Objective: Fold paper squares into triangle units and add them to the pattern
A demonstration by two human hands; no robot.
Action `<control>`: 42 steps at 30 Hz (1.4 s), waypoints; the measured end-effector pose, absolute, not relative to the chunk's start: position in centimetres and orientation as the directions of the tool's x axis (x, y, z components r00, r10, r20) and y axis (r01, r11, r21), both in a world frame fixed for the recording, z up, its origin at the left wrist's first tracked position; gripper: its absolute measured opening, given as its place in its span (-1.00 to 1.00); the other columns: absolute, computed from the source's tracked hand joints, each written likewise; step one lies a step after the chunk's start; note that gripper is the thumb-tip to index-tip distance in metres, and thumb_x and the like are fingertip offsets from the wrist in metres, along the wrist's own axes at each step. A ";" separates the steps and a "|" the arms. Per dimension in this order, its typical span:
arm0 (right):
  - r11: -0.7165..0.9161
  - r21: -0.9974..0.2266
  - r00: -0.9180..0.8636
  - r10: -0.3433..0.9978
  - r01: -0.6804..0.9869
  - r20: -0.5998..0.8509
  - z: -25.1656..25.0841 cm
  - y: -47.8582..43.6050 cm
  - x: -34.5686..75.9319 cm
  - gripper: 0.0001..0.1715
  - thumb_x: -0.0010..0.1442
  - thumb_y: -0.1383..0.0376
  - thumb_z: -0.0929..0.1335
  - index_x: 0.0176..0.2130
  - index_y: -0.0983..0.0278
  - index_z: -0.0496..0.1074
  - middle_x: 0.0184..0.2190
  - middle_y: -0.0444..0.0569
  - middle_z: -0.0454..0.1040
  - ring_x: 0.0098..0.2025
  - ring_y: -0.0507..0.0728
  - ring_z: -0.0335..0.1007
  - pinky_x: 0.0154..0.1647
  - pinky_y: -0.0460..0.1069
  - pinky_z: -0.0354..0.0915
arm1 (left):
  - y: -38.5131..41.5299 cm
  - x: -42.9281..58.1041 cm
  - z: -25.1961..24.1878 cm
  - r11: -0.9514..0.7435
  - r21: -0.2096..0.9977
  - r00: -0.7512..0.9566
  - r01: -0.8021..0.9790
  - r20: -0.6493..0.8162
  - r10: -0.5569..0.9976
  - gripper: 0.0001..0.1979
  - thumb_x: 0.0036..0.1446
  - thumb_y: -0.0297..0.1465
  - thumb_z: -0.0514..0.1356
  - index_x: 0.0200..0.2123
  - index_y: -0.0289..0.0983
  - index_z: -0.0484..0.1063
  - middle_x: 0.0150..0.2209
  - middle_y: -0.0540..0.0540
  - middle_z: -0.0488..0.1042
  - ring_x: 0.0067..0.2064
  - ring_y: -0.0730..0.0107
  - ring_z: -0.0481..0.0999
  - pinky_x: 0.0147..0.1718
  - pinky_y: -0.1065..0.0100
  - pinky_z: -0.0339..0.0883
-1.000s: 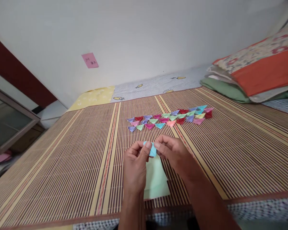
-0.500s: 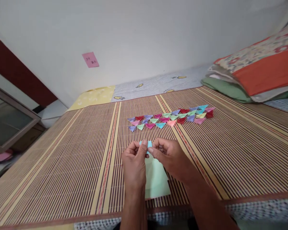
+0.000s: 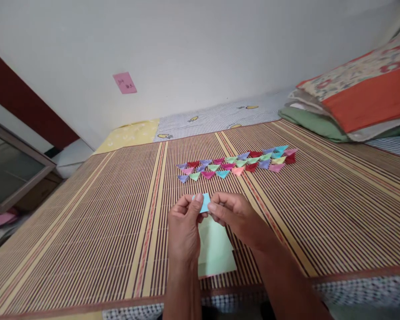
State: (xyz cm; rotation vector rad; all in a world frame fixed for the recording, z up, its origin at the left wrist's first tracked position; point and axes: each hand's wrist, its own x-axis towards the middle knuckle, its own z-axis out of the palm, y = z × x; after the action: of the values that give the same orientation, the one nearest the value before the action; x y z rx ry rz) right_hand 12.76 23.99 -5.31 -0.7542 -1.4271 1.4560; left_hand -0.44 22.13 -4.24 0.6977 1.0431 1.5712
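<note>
A small light-blue folded paper is pinched between the thumb and fingers of my left hand. My right hand has its thumb and fingertips closed on the paper's right edge. Beneath both hands, pale green sheets lie on the striped mat, partly covered by my left hand. Farther back, several small folded paper triangles in blue, red, pink, green, purple and yellow are laid out in slanting rows.
Folded bedding with an orange and floral cover is piled at the back right. A pink note sticks to the white wall. Checked cloth and yellow cloth border the mat's far edge.
More of the light-blue paper's face shows between my hands. My left hand has shifted slightly left, and my right fingertips have moved to the paper's right edge.
</note>
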 end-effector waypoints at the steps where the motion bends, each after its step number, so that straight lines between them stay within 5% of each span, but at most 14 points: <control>1: 0.073 -0.965 -0.392 0.904 -0.252 0.171 -5.4 24.0 12.6 -0.68 0.28 0.17 0.38 -0.46 0.26 0.35 -0.57 -0.22 0.27 -0.53 -0.02 0.10 -0.50 -0.06 0.03 | 22.1 -0.4 -4.2 -0.036 0.878 -0.231 -0.477 -0.086 0.969 -0.63 -0.16 -0.22 0.55 -0.53 -0.31 0.49 -0.55 0.05 0.44 -0.52 0.57 0.37 -0.52 0.54 0.30; 6: -0.011 -0.925 -0.417 0.895 -0.379 0.160 -6.3 24.2 11.7 -0.69 0.26 0.16 0.40 -0.45 0.27 0.37 -0.58 -0.23 0.29 -0.55 -0.04 0.09 -0.51 -0.07 0.03 | 22.3 -0.8 -4.6 -0.064 0.853 -0.226 -0.518 -0.065 0.972 -0.66 -0.14 -0.23 0.54 -0.50 -0.31 0.52 -0.53 0.04 0.46 -0.52 0.57 0.38 -0.52 0.53 0.30; 12: 0.118 -0.960 -0.172 0.971 -0.255 0.165 -6.2 24.4 11.4 -0.68 0.26 0.18 0.40 -0.47 0.26 0.38 -0.56 -0.20 0.35 -0.52 -0.02 0.18 -0.47 -0.07 0.11 | 22.3 -0.8 -5.1 -0.206 0.921 -0.304 -0.330 0.103 0.947 -0.66 0.10 -0.30 0.43 -0.05 -0.20 0.56 -0.38 0.03 0.55 -0.38 0.54 0.48 -0.35 0.52 0.37; 17: 0.091 -0.961 -0.201 0.969 -0.261 0.146 -6.1 24.6 11.7 -0.69 0.26 0.18 0.39 -0.47 0.26 0.39 -0.56 -0.19 0.38 -0.52 -0.01 0.23 -0.45 -0.06 0.18 | 21.9 -0.6 -4.6 -0.320 0.938 -0.368 -0.133 0.253 0.895 -0.88 0.08 -0.39 0.42 -0.27 -0.21 0.60 -0.35 0.00 0.59 -0.32 0.48 0.54 -0.33 0.50 0.43; 22: 0.181 -0.930 -0.106 0.969 -0.321 0.225 -6.0 24.9 12.5 -0.81 0.14 0.28 0.49 -0.32 0.22 0.40 -0.40 -0.17 0.48 -0.37 0.02 0.41 -0.35 -0.07 0.32 | 22.0 -1.3 -4.5 -0.225 0.961 -0.284 -0.159 0.174 0.943 -0.92 0.02 -0.40 0.44 -0.36 -0.24 0.65 -0.45 -0.01 0.58 -0.41 0.50 0.52 -0.40 0.51 0.41; 28: 0.126 -0.953 -0.267 0.942 -0.276 0.202 -5.5 24.6 13.6 -0.93 0.17 0.33 0.45 -0.26 0.25 0.57 -0.47 -0.13 0.54 -0.38 0.03 0.51 -0.29 -0.05 0.43 | 22.3 -2.1 -4.9 -0.168 0.951 -0.221 -0.259 0.111 0.969 -0.87 0.02 -0.36 0.47 -0.35 -0.24 0.65 -0.43 0.01 0.57 -0.43 0.59 0.44 -0.42 0.59 0.34; 35: 0.063 -0.925 -0.209 0.966 -0.375 0.151 -5.3 24.5 13.4 -0.75 -0.04 0.38 0.57 -0.28 0.23 0.59 -0.37 -0.09 0.64 -0.31 0.05 0.59 -0.27 -0.08 0.50 | 22.2 -3.0 -4.6 -0.174 0.923 -0.050 -0.343 0.167 0.985 -0.78 0.01 -0.42 0.48 -0.23 -0.23 0.63 -0.37 -0.01 0.59 -0.35 0.52 0.55 -0.28 0.51 0.45; 42: 0.137 -0.932 -0.181 0.962 -0.337 0.206 -5.3 24.3 13.3 -0.78 0.02 0.34 0.58 -0.27 0.22 0.59 -0.36 -0.08 0.63 -0.29 0.09 0.61 -0.23 -0.02 0.52 | 22.1 -3.1 -4.7 -0.216 0.942 -0.075 -0.258 0.204 0.976 -0.86 0.07 -0.42 0.45 -0.25 -0.22 0.66 -0.36 -0.04 0.62 -0.32 0.49 0.59 -0.24 0.49 0.48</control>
State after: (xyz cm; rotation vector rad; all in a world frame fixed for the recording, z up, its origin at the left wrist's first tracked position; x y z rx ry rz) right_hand 13.26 24.34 -5.33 -0.7295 -1.1892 1.3661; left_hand -3.10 22.12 -4.73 1.1329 0.9318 1.5136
